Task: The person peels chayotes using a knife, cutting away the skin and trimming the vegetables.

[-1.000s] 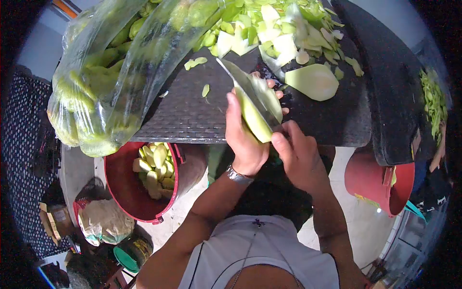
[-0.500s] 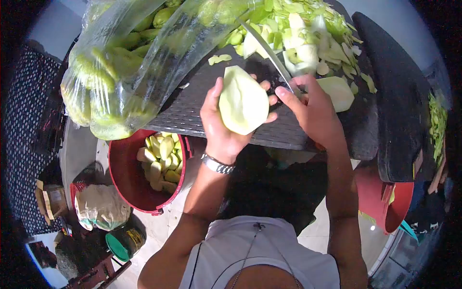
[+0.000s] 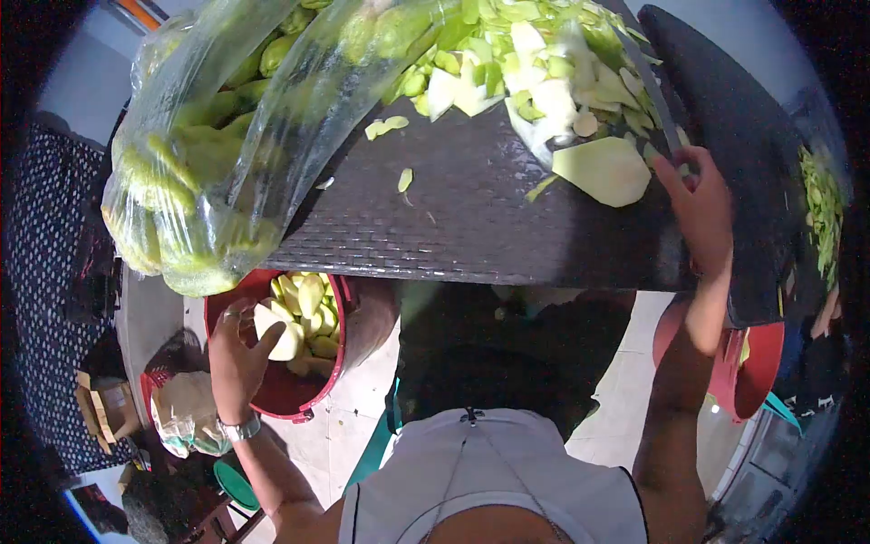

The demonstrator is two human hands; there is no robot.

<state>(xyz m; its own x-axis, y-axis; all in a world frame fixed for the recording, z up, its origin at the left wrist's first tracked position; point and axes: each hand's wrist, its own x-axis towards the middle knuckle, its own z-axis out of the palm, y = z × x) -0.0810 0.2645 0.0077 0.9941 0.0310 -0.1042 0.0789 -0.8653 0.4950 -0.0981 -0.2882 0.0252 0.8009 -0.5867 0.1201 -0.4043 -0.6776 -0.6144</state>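
Over the red bucket (image 3: pixel 319 399) at lower left, my left hand (image 3: pixel 237 363) reaches in with thumb and fingers apart. Right beside its thumb is a pale peeled chayote (image 3: pixel 283 335), on top of other peeled pieces (image 3: pixel 313 304). My right hand (image 3: pixel 702 204) grips a knife (image 3: pixel 660 107) by its handle, at the right side of the dark woven tabletop (image 3: pixel 471 213). The blade points up and away, alongside the peelings. Another peeled chayote half (image 3: pixel 603 172) lies on the tabletop just left of that hand.
A clear plastic bag (image 3: pixel 195 199) of unpeeled chayotes hangs over the table's left edge. Green peelings (image 3: pixel 544 77) are heaped at the back. A dark board-like panel (image 3: pixel 752 172) stands on the right, with another red bucket (image 3: pixel 757 363) below. A filled sack (image 3: pixel 186 408) sits lower left.
My left hand has carried the peeled chayote from above the table down to the red bucket, and its fingers have spread. My right hand has moved right with the knife.
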